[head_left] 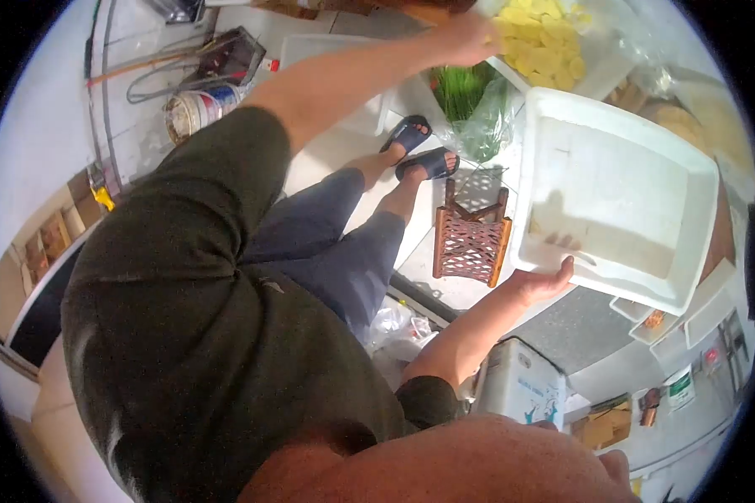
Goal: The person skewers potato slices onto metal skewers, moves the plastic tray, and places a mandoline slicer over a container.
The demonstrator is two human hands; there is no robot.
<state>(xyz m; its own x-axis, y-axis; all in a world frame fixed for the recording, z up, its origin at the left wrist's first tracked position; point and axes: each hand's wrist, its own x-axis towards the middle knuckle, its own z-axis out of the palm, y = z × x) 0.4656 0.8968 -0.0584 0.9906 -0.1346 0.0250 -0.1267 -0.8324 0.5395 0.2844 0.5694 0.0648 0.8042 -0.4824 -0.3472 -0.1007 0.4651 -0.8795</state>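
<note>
My right hand [549, 283] grips the near side of a large white plastic tub [617, 289], thumb up by the rim and the other fingers hidden beneath. Only shadows and a little water-like shine show on the tub's floor. At the top, my left hand [471, 39] is closed and slightly blurred at the edge of a heap of pale yellow slices [545, 42], which look like potato. What those fingers hold cannot be made out. Below that hand, long green leafy stalks [463, 94] stand in a clear plastic bag [486, 126].
A small brown woven stool [473, 245] stands on the tiled floor by my feet. A paint-type bucket [195, 111] and a dustpan [233, 54] are off to the left. A white box [522, 381] stands below my right forearm. Another pale tub [365, 117] lies under my left arm.
</note>
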